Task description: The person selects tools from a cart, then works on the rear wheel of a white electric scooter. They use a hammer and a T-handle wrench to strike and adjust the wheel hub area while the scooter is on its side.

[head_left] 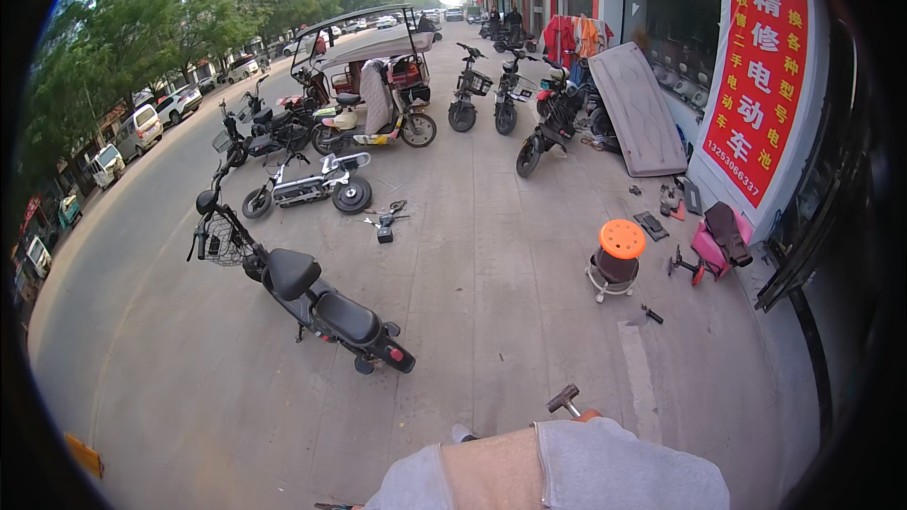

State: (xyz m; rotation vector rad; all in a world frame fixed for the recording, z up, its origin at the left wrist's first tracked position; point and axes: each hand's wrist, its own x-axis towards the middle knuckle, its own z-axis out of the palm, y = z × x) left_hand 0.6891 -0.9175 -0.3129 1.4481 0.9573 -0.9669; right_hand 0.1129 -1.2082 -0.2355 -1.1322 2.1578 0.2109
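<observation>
At the bottom edge, just beyond my grey clothing, my right hand (589,414) shows only in part, closed round the handle of a hammer (563,398). The hammer's metal head points up and to the left. My left hand is out of view. A dark, thin tool tip (333,506) pokes in at the bottom edge, left of my clothing; what holds it cannot be seen. Ahead to the left a black electric scooter (347,319) stands upright. Beyond it a white and black electric scooter (305,190) lies on its side, near a cordless power tool (385,232) on the paving.
An orange-topped wheeled stool (622,239) stands right of centre. Near it lie a black handlebar grip (653,314), loose parts and a pink chair (716,248). A grey panel (641,113) leans by the shop window. Several scooters and a canopied tricycle (375,49) stand farther off.
</observation>
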